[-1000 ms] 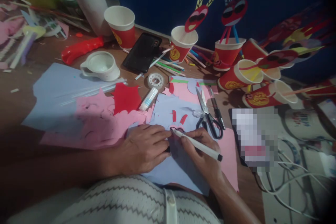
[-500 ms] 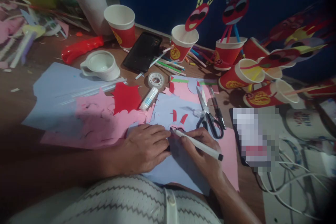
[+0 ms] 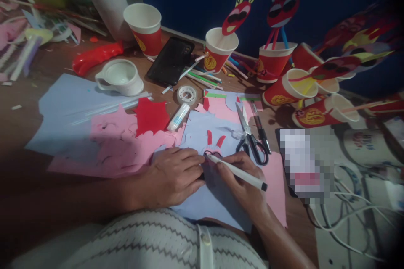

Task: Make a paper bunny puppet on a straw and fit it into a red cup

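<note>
My right hand is closed round a white marker with a black end. The marker's tip meets a small pink paper cutout that has two red ear-like strips standing up from it. Dark curved lines show on the cutout. My left hand lies flat with its fingers stretched beside the tip, pressing on the light blue paper. Its fingertips hide part of the cutout. Just right of the cutout lie black-handled scissors and a black pen.
Behind the papers are a glue stick, a tape roll, a white cup, a black phone and a red-handled tool. Several red paper cups line the wall. Cables run at the right.
The marker tip stays on the cutout with hardly any visible shift. The view has moved slightly; both hands keep their places.
</note>
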Available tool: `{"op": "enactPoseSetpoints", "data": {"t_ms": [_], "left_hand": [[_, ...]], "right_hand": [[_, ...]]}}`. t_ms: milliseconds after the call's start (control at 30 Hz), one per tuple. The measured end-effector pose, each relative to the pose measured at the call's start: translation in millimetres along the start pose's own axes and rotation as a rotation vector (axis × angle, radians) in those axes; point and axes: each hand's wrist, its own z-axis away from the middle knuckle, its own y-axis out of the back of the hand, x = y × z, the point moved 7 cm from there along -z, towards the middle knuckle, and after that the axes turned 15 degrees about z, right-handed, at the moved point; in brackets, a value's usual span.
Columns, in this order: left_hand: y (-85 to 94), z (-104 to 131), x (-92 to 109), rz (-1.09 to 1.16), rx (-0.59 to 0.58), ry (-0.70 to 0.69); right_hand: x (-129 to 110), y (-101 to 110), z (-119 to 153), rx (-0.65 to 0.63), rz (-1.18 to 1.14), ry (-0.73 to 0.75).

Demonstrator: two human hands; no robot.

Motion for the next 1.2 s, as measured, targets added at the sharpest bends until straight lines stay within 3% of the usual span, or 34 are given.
{"op": "enactPoseSetpoints", "data": {"t_ms": [700,1200], "left_hand": [[-2.0,1.0,-3.5,0.012,-0.016,0.027],[-2.4,0.5,-2.9,0.016,-0.014,0.017]], "right_hand": [[3.3,2.7,0.6,0.061,-0.021,-0.006],[2.8,1.9,0.4,0.037,-0.016,-0.007]]}}
